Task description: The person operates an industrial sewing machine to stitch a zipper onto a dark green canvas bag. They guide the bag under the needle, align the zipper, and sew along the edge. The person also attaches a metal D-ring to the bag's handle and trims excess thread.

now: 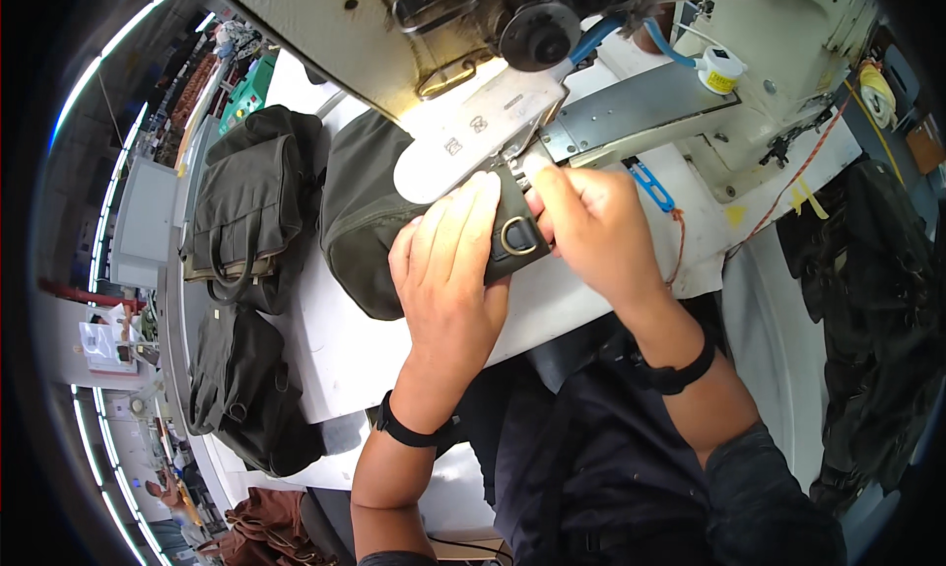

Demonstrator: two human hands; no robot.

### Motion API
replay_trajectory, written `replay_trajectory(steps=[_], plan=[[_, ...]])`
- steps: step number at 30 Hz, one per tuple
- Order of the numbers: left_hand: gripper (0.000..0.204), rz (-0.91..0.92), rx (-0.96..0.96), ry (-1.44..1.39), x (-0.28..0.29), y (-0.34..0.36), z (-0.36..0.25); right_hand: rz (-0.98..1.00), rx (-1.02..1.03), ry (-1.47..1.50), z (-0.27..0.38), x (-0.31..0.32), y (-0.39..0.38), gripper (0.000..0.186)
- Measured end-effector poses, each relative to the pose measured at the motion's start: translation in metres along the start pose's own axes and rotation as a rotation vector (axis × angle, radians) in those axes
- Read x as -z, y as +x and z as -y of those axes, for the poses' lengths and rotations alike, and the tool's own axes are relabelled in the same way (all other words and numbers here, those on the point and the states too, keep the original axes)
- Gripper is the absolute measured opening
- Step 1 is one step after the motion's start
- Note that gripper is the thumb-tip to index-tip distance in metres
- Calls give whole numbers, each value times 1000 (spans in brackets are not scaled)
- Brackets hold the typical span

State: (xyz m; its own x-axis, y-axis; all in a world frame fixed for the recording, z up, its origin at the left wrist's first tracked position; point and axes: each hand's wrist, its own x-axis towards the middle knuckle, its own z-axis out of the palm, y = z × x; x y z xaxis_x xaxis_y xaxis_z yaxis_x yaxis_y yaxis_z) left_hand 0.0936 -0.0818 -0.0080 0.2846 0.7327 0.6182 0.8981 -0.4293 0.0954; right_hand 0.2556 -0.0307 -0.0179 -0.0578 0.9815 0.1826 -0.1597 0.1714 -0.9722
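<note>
A dark olive fabric bag (370, 226) lies under the head of a sewing machine (463, 137), close to its needle area. My left hand (448, 256) rests flat on the bag, fingers stretched together toward the needle and thumb along the near edge. At the bag's right corner, my right hand (596, 221) has its fingers bent and closed on the edge, its index finger reaching up beside the presser foot. Between my hands a brass D-ring (518, 236) sits on a fabric tab. The fingertips of my right hand are partly hidden.
More olive bags (246, 206) are piled at the left of the white table (345, 369). A blue plastic tool (650, 187) on a red cord and a small white bottle (719, 70) are at the machine's right. Dark bags (877, 339) hang at far right; brown bags (266, 527) lie lower left.
</note>
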Motion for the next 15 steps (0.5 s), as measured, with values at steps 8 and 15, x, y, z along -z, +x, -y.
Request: replay_trajectory(steps=[8, 15], plan=[[68, 62, 1, -160, 15, 13, 22, 36, -109, 215, 16, -15, -29, 22], [72, 99, 6, -211, 17, 12, 18, 59, -128, 181, 25, -12, -33, 23]])
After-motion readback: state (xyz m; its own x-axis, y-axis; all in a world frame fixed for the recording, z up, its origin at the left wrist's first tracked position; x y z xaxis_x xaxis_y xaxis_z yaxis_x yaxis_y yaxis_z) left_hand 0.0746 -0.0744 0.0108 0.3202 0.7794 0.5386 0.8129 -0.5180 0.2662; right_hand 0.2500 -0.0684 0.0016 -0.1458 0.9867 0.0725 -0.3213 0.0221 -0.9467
